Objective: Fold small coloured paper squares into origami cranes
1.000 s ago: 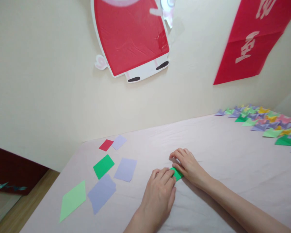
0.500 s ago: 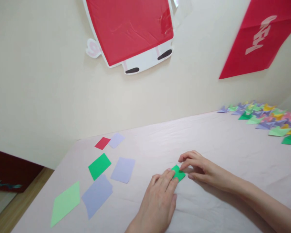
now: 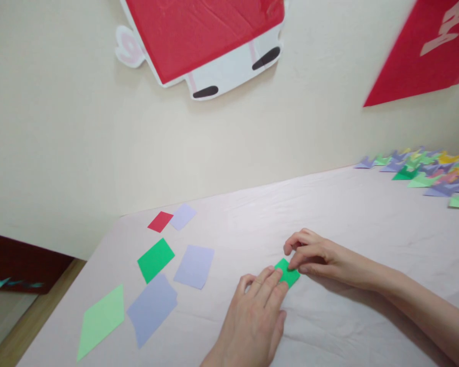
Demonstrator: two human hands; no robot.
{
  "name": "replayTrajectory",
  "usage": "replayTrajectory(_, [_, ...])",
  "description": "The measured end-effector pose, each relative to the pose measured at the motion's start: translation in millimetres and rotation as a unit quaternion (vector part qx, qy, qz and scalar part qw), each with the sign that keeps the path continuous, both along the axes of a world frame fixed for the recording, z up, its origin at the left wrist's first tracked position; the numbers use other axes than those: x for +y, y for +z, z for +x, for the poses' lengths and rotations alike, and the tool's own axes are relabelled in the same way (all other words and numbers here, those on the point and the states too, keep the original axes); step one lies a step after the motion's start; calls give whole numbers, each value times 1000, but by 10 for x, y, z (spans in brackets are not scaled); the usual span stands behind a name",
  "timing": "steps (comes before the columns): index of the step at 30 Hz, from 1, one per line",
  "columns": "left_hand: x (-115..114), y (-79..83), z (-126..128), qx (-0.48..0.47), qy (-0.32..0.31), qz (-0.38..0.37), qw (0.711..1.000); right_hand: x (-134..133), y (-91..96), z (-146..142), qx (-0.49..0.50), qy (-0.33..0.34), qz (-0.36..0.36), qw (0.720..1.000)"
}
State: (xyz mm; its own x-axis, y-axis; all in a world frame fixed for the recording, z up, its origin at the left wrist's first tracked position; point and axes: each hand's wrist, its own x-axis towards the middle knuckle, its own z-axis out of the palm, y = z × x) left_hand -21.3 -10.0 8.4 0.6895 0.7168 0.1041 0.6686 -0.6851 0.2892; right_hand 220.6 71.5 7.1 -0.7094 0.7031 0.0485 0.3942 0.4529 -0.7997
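Observation:
A small folded piece of green paper lies on the cloth-covered table in front of me. My left hand rests palm down, its outstretched fingertips pressing on the paper's left part. From the right, my right hand reaches to the paper's upper right edge. Its fingers are curled, with the index fingertip touching the paper and the thumb close by. The fingers partly cover the paper, so its exact folds are hard to make out.
To the left lie flat paper sheets: dark green, red, light green and several lilac ones. Many folded colored paper pieces stand in rows at the far right. A wall with red decorations borders the table.
The view has shifted slightly. My right hand's fingers have curled more and drawn closer together at the green paper's edge. My left hand stays pressed on the paper.

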Motion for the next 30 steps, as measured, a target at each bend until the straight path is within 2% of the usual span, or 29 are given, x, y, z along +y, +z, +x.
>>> replayTrajectory(9, [14,-4,8,8,-2,25,1000,-8,-37,-36,-12,0,26,1000])
replayTrajectory(19, [8,0,19,-5,0,28,1000,-70,-23,-232,-45,-92,62,993])
replayTrajectory(30, [11,14,34,-12,1,28,1000,-111,-58,-297,-55,-126,83,987])
